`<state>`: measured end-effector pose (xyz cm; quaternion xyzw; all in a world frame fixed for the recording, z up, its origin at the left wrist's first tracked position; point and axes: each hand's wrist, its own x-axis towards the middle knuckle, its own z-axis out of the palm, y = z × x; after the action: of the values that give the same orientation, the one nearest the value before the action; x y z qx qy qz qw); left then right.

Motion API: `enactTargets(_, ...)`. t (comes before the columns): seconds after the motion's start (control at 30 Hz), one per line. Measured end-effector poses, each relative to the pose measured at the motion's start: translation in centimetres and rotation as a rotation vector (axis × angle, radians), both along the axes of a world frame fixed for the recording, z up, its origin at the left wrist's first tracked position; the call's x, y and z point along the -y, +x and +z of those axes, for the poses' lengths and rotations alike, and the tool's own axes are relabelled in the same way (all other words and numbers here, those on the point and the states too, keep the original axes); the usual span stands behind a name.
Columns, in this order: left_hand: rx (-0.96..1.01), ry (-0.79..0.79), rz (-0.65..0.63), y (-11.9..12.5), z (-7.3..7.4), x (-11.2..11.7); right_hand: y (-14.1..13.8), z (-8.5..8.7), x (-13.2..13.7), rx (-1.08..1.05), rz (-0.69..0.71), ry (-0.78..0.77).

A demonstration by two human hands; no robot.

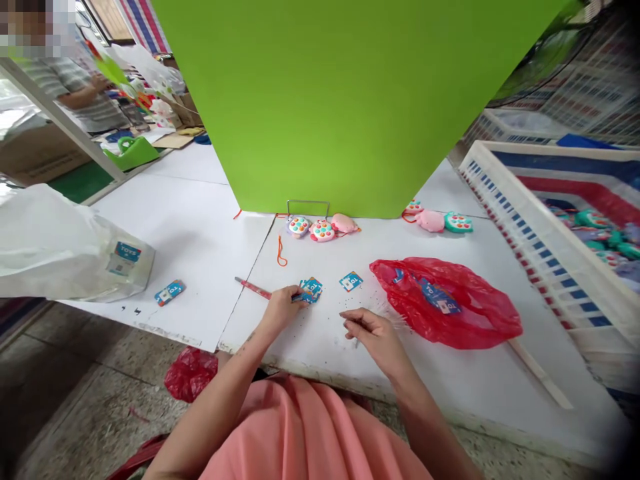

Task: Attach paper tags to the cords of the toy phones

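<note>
My left hand point(285, 307) is closed on the edge of a small stack of blue TOYS cards point(312, 289) on the white table. To its left, a red craft knife or pen-like tool point(255, 289) lies partly behind the fingers. My right hand point(373, 331) hovers over the table with thumb and fingers pinched together; what they hold is too small to make out. Fine clear plastic strands point(397, 316) lie beside it. A single blue card point(351, 281) rests between the hands and a red plastic bag point(480, 327), which has more cards inside.
Small animal-shaped toys point(323, 230) sit before a tall green panel point(320, 107), with more toys point(430, 221) to the right. A white bag point(55, 240) and cards point(170, 292) lie left. A white crate point(500, 180) stands right. Another person point(83, 93) is at far left.
</note>
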<state>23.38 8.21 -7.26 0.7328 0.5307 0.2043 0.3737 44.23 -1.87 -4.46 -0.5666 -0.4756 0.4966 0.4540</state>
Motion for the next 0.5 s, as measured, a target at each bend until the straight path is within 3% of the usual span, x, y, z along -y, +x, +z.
enactTargets(0.17, 0.243, -0.272, 0.068, -0.7, 0.8, 1.2, -1.2, -0.9, -0.8, 0.083, -0.012, 0.034)
enactTargets(0.5, 0.554, -0.432, 0.079, -0.6, 1.9, 2.8, -3.5, -0.2, -1.4, 0.267, 0.028, 0.179)
